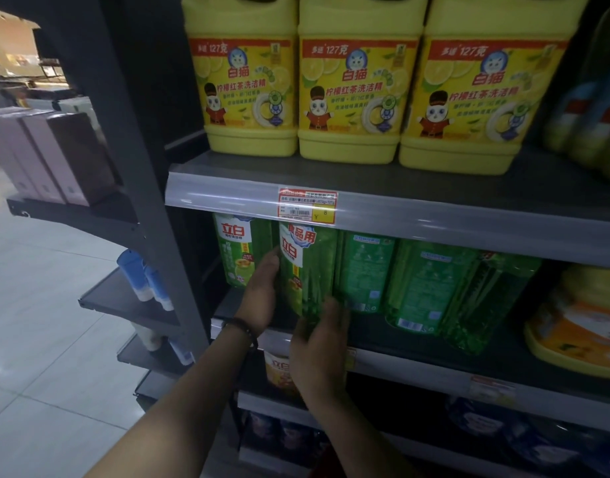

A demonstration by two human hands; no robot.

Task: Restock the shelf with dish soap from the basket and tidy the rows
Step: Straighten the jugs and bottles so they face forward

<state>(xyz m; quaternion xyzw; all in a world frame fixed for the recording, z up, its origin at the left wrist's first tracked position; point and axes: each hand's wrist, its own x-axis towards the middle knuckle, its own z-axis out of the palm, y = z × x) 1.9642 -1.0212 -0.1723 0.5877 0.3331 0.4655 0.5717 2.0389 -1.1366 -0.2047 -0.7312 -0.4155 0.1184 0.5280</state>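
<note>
Head view: a dark grey metal shelving unit fills the frame, dimly lit, with a pale glossy tiled floor (38, 322) and a brighter shop area beyond it at far left.

On the middle shelf (400, 336) a green dish soap bottle (305, 270) stands near the front edge, its red-and-white label facing out. The left hand (262, 291) grips its left side, thumb up by the label and fingers reaching round behind. The right hand (319, 343) touches the bottle's lower right corner. It is blurred, so I cannot tell whether those fingers curl round it or only press. A dark beaded bracelet (243, 327) circles the left wrist.

Just left of the held bottle stands another green bottle (233, 253), label forward. To the right, three more green bottles (424, 288) are turned with their back labels or sides outward. An orange-labelled yellow jug (572, 332) sits at the far right.

The upper shelf (365, 174) carries three yellow jugs (352, 94) side by side, touching. Its clear front strip holds a red and yellow price tag (307, 205).

A side rack at left bears pinkish boxes (45, 157) and, lower, blue-and-white tubes (148, 281).
</note>
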